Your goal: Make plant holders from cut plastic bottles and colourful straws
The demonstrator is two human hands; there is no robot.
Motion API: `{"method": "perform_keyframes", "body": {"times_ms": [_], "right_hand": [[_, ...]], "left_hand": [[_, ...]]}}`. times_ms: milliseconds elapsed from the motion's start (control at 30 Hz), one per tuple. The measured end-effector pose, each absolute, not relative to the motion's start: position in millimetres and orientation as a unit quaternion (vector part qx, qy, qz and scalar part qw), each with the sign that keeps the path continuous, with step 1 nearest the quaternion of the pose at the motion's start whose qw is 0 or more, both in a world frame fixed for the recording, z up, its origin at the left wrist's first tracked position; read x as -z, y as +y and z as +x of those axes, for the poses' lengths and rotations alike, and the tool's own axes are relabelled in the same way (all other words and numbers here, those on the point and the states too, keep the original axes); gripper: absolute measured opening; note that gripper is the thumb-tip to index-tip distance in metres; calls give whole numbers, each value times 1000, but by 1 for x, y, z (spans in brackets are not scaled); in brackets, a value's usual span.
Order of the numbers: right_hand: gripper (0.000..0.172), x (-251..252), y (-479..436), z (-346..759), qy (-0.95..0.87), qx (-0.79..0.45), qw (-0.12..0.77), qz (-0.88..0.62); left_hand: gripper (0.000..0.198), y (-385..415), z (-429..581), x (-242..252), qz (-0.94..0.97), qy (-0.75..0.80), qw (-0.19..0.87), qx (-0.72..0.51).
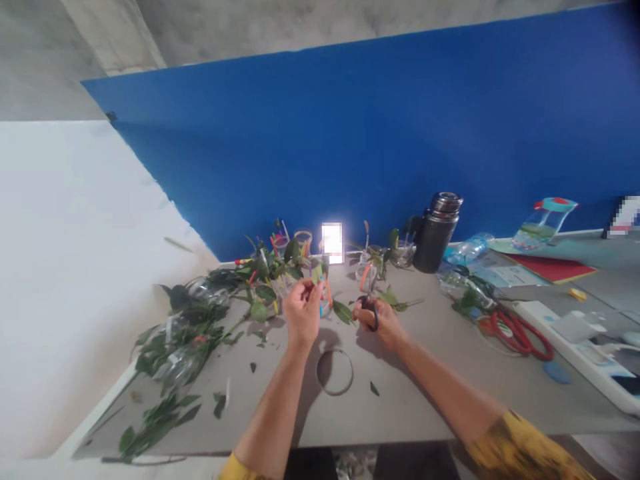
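Note:
My left hand (pixel 303 310) is raised above the grey table and pinches a small yellow-green leaf (pixel 317 273) between thumb and fingers. Thin orange and blue strips (pixel 325 297) stand just beyond it, and I cannot tell whether they are held. My right hand (pixel 380 321) grips black-handled scissors (pixel 370 312), its fingers partly hiding the handles. A long green leaf (pixel 343 311) lies on the table between my hands. A clear plastic cup (pixel 367 275) with an orange strip stands just beyond the scissors.
Cut plastic bottles with leafy cuttings (pixel 187 353) spread along the left and back of the table (pixel 400 393). A dark thermos flask (pixel 435 233), red-handled scissors (pixel 517 337), a red folder (pixel 550 268) and a white board (pixel 575 343) lie right. A blue wall stands behind.

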State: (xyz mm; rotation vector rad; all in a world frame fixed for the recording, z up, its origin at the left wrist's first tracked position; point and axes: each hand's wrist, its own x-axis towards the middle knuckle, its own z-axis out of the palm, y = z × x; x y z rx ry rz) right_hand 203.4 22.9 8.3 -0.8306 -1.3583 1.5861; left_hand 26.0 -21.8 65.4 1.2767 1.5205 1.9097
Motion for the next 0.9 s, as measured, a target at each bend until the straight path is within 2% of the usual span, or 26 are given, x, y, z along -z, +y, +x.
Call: {"method": "perform_keyframes", "body": {"times_ms": [167, 400, 900], "right_hand": [[18, -10, 22, 203, -570, -628, 406, -341], [20, -6, 26, 203, -558, -634, 404, -351], [21, 0, 28, 203, -565, -637, 400, -338]], "left_hand": [[18, -7, 7, -88, 488, 574, 149, -640], [18, 6, 4, -79, 514, 575, 61, -634], [14, 6, 1, -77, 592, 573, -9, -566]]}}
